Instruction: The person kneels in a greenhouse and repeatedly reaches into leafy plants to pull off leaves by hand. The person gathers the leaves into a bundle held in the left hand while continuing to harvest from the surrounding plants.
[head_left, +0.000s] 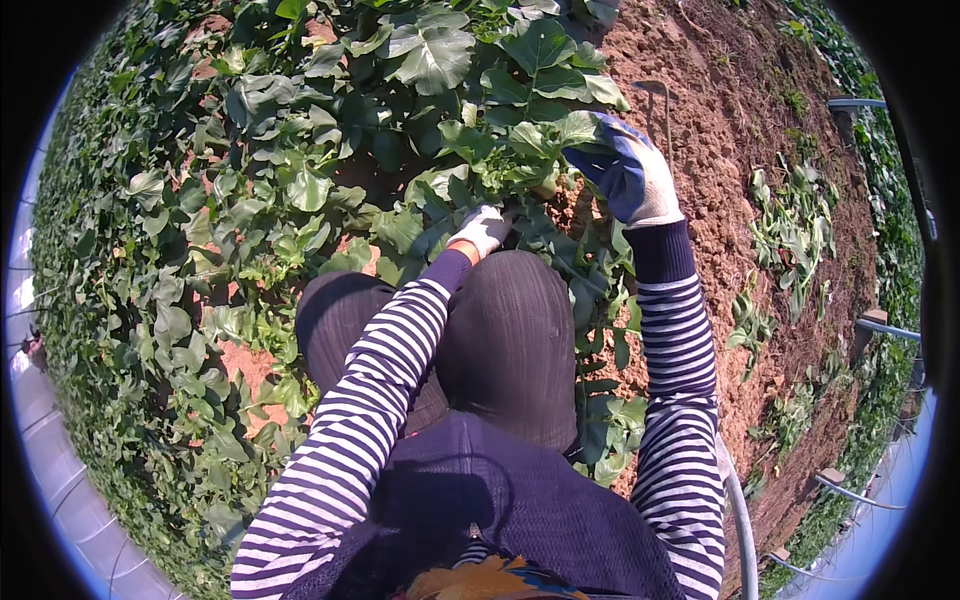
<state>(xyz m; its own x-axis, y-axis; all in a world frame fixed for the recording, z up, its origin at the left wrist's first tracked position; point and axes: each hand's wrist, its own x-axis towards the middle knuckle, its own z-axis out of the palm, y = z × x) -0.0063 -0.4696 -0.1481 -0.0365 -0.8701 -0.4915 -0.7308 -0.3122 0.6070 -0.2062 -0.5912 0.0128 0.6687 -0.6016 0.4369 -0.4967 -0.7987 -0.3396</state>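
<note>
My right hand (621, 169), in a white glove with a blue coated palm, is at the upper right of the plants, its bent fingers at the edge of a broad green leaf (581, 129); whether they grip it is unclear. Low among the leaves, just in front of my knees, is my left hand (486, 227) in a white glove; its fingers are hidden by foliage and shade. Between the hands stands a leafy plant (499, 161), with a pale stem base (546, 186) showing above the reddish soil.
A hand hoe (667, 120) with a thin metal neck lies on the bare soil beyond my right hand. Pulled, wilting plants (795, 232) lie on the soil at right. Dense leafy crop (172, 225) covers the left. A curved grey pipe (739, 510) is beside my right arm.
</note>
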